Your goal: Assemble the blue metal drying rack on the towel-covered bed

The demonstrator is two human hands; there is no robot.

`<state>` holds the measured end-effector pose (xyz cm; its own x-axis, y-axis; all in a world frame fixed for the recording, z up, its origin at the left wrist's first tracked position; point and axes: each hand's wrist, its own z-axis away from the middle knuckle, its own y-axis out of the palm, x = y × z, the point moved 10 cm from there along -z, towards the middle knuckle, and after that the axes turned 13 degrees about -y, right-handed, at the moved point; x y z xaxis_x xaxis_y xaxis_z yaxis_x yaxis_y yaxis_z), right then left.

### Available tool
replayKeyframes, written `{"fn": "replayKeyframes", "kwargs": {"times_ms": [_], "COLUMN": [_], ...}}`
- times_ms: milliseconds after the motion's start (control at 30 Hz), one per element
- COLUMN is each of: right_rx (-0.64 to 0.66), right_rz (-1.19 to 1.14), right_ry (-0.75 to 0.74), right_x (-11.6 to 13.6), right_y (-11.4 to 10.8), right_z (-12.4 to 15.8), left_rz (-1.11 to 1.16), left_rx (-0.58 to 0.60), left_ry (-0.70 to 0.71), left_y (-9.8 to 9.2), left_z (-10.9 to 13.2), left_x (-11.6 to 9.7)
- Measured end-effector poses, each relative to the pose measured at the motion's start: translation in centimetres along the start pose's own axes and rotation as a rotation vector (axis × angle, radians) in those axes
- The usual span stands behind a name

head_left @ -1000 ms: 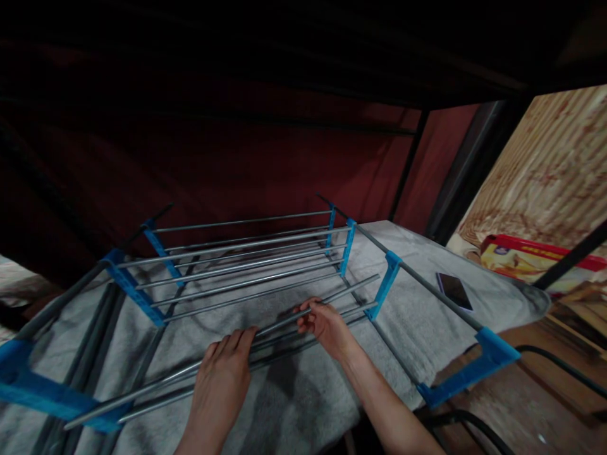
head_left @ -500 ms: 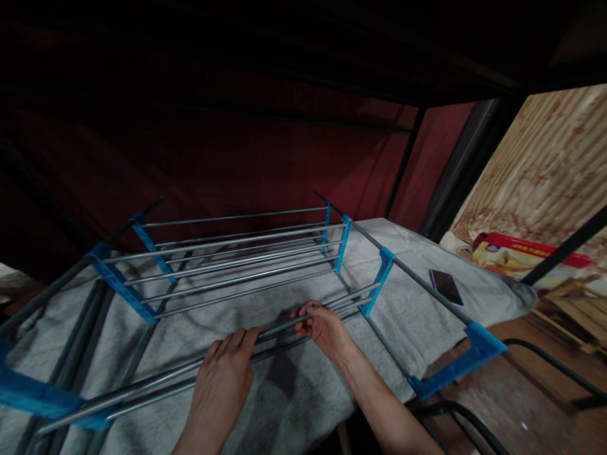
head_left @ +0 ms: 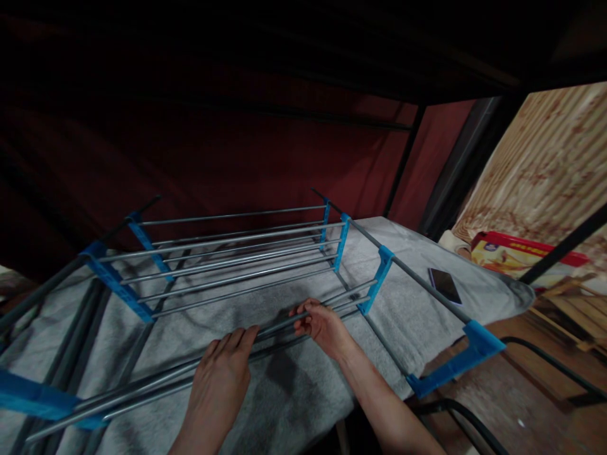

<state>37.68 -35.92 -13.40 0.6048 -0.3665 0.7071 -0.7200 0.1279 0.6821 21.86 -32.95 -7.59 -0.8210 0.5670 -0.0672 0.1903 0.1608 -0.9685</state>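
Fitting the right end of this metal rod (head_left: 137, 390) into the right blue bracket (head_left: 378, 281) looks, to me at this remove, like the step in hand.

Starting on the left, I'd let the left hand (head_left: 222, 366) only bear the weight and set the angle, so that the loose end doesn't snag on the left blue bracket (head_left: 38, 395) and lever things askew. On the right, I'd have the right hand (head_left: 320, 325) do the fine aiming and push straight along the rod, since sideways force might crack the plastic. My feed doesn't show how deep the end sits, so a light tug would be worth it.

As for where the rod lies, its free end sticks out past the left bracket, at 8 o'clock from the left hand. That hand lies palm down with its fingers curled over the rod. The right hand, between 2 and 3 o'clock from the left, grasps the same rod between thumb and fingers; beyond it, the rod runs on at 2 o'clock to the right bracket.
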Motion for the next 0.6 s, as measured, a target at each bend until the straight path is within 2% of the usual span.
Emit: {"fn": "replayKeyframes", "kwargs": {"times_ms": [433,600], "right_rx": [-0.004,0.082], "right_rz": [-0.009,0.093], "right_ry": [-0.001,0.039], "right_x": [0.4,0.5], "right_y": [0.0,0.8], "right_z": [0.3,0.8], "left_rz": [0.010,0.023], "left_rx": [-0.074,-0.118], "left_ry": [0.030,0.036], "left_y": [-0.9,-1.5], "left_z": [0.2,0.1], "left_x": [-0.5,-1.0]}}
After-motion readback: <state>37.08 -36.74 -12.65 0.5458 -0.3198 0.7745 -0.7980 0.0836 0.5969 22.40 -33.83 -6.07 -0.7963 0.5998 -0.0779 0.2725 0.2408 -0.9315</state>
